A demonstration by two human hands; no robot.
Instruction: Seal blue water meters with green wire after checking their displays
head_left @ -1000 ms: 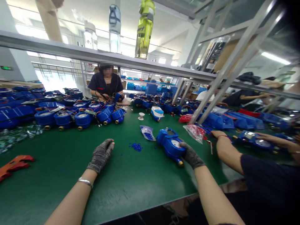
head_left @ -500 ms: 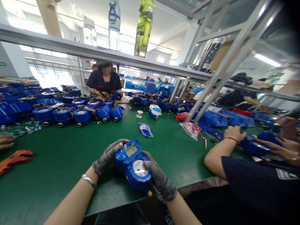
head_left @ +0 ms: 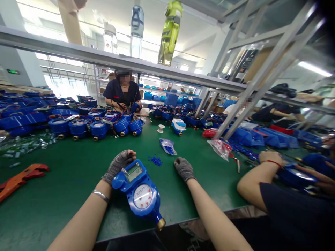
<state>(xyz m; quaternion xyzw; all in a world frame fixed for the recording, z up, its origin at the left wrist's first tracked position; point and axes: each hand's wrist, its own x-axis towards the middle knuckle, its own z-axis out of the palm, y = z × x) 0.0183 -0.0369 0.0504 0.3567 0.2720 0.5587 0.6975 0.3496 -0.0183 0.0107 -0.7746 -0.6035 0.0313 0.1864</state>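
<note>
At the near edge of the green table [head_left: 75, 174], a blue meter [head_left: 142, 190] lies aslant, dial [head_left: 142, 196] up, brass end [head_left: 160, 223] toward the person. The gloved left hand [head_left: 119, 165] is against its display end; the body hides whether it grips. The gloved right hand [head_left: 184, 169], apart from the meter, is curled near small blue pieces [head_left: 156, 160]; its contents cannot be told. The meter looks rigid, fairly heavy and smooth enough to slip, best held around the sturdy round body, clear of the likely fragile display window [head_left: 134, 172].
</note>
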